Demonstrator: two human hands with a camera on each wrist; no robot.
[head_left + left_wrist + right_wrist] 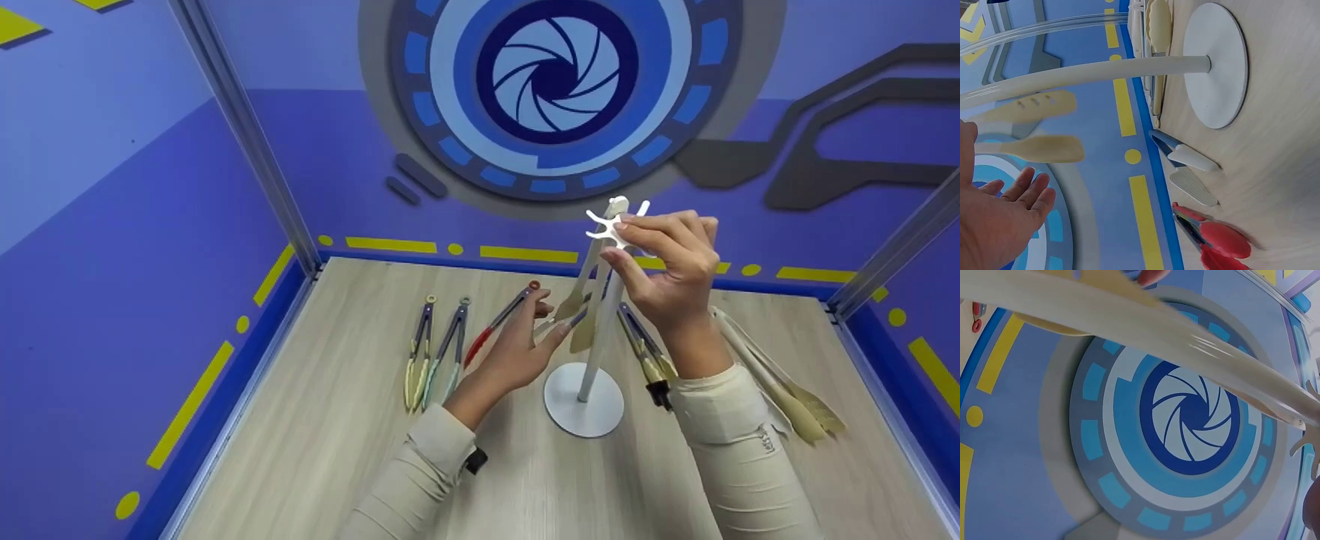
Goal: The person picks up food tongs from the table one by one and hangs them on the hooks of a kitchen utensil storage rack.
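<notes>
My right hand (675, 262) pinches the white hooked top (611, 229) of a utensil stand between thumb and fingers. Below it, the pole (598, 337) runs down to a round white base (583, 420) on the table. Two beige utensils hang from the top: a spatula (1055, 149) and a slotted turner (1044, 106). Beside them, to the left of the pole, my left hand (517, 341) is held up with fingers loosely spread and nothing in its palm. The right wrist view shows mostly the pole (1129, 332), with part of the hooked top (1311, 439) at its edge.
On the table left of the stand lie yellow-tipped tongs (418, 364), mint-tipped tongs (448, 360), red tongs (484, 341) and white-tipped tongs (1193, 188). Right of it are cream-tipped tongs (645, 345) and several beige utensils (795, 405). A patterned blue wall (322, 172) stands behind.
</notes>
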